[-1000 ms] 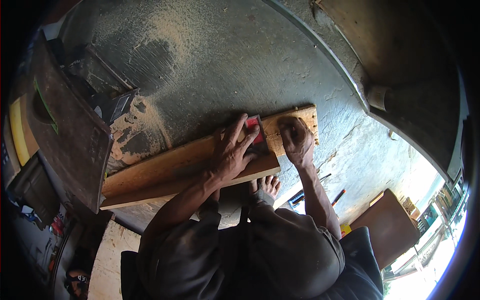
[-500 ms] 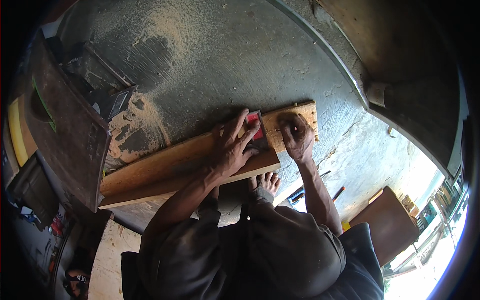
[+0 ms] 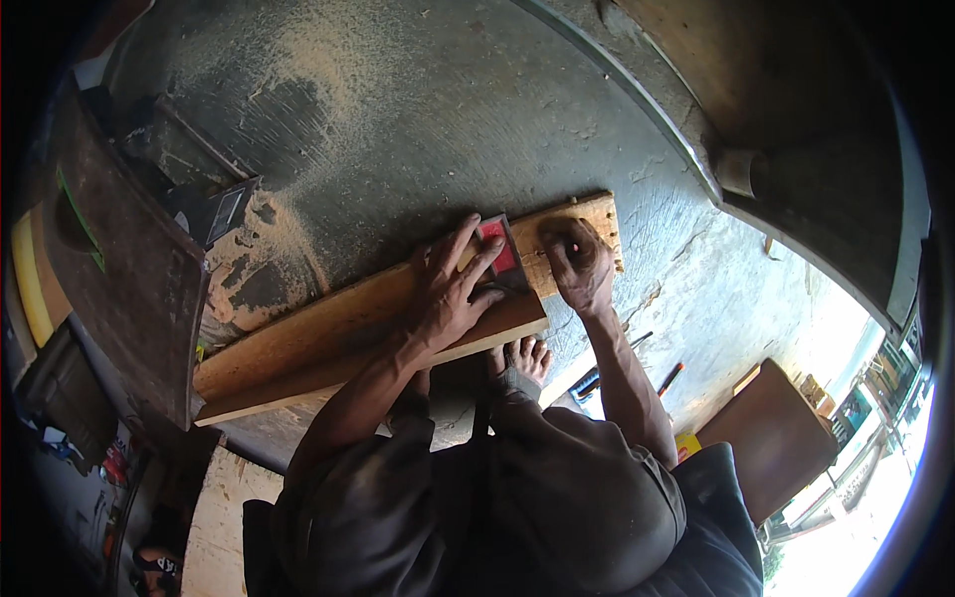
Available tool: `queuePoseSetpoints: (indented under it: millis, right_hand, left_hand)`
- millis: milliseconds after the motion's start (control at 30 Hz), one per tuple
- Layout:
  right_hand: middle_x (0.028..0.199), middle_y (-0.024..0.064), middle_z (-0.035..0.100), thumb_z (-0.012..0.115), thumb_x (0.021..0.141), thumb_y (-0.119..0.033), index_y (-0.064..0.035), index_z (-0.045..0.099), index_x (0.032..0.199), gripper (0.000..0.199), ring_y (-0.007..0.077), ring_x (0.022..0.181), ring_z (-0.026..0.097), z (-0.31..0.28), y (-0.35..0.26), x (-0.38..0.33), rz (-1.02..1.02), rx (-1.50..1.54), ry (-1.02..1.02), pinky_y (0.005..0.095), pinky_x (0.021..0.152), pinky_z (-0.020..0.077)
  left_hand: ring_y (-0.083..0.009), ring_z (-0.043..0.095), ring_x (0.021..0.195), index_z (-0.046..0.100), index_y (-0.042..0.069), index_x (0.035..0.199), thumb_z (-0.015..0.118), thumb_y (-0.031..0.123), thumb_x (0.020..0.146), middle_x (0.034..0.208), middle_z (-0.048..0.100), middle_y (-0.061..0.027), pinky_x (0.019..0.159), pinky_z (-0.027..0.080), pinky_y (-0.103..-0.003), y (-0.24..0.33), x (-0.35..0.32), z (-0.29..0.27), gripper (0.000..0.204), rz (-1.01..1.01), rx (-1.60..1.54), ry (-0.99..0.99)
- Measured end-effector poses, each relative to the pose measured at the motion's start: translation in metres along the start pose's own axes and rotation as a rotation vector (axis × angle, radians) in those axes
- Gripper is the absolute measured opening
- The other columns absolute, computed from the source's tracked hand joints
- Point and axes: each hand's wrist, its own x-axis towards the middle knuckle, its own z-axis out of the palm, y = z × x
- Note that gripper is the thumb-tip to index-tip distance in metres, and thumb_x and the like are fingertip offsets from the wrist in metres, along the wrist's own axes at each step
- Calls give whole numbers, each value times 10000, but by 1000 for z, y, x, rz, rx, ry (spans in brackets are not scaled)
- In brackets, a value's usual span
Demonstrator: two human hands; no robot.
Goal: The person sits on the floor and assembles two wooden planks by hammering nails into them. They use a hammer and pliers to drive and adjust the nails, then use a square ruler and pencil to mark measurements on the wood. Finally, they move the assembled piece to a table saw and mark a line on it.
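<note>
A long wooden piece (image 3: 328, 316) lies slantwise across the floor in front of my feet, with a flatter board end (image 3: 595, 214) at its right. My left hand (image 3: 443, 298) presses on it, fingers spread over its far edge and against a flat, dark-edged tool with a red face (image 3: 502, 249). The thumb reaches the tool's near side. Close by on the right, my right hand (image 3: 580, 267) is closed above the board end, round a slim thing whose small red tip shows at the fist; the rest is hidden.
Sawdust (image 3: 333, 60) covers part of the concrete floor, far left. A dark curved panel (image 3: 129, 259) stands at the left. Pens or slim tools (image 3: 672, 378) lie right of my foot (image 3: 522, 360). A brown panel (image 3: 766, 443) is at the right; a raised ledge (image 3: 686, 149) curves behind.
The whole scene has shifted slightly left in view. My right hand has moved a little along the board end, nearer the red-faced tool; my left hand keeps its place on the wood.
</note>
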Motion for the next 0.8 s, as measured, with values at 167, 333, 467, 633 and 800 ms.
queuePoseSetpoints:
  millis: [167, 333, 467, 633, 800]
  right_hand:
    - [905, 141, 688, 662, 912, -121, -61, 693, 1033, 138, 317, 802, 708, -2, -4, -7, 6, 0, -49, 397, 690, 567]
    - [903, 159, 651, 655, 917, -115, -52, 677, 1046, 145, 342, 773, 689, 0, -5, -24, -52, -37, -102, 419, 663, 553]
    - [894, 165, 639, 642, 916, -81, -46, 681, 1061, 154, 351, 751, 668, -2, -9, -21, -48, -34, -119, 433, 658, 538]
    - [902, 170, 635, 627, 921, -51, -42, 685, 1074, 164, 359, 764, 659, -1, -1, -22, -109, -29, -110, 431, 670, 531]
    - [912, 180, 632, 617, 928, -48, -38, 683, 1086, 171, 376, 790, 654, -2, -4, -23, -71, -8, -129, 438, 698, 532]
  left_hand:
    - [-367, 389, 1444, 484, 193, 1499, 844, 257, 804, 1624, 327, -153, 1137, 288, -554, -4, -1, 2, 785, -5, -54, 47]
    - [-353, 407, 1432, 483, 198, 1502, 843, 253, 804, 1622, 334, -150, 1118, 311, -557, -1, 0, 2, 788, -16, -3, 30]
    - [-348, 416, 1425, 488, 206, 1505, 836, 252, 809, 1625, 336, -136, 1110, 321, -551, -2, -1, 2, 779, 5, 4, 45]
    - [-340, 416, 1427, 494, 213, 1505, 832, 254, 814, 1632, 333, -125, 1113, 316, -552, -2, -2, 5, 771, -1, -3, 55]
    - [-332, 417, 1430, 491, 215, 1508, 832, 258, 815, 1636, 329, -123, 1117, 309, -553, -3, -3, 8, 774, 8, 10, 67]
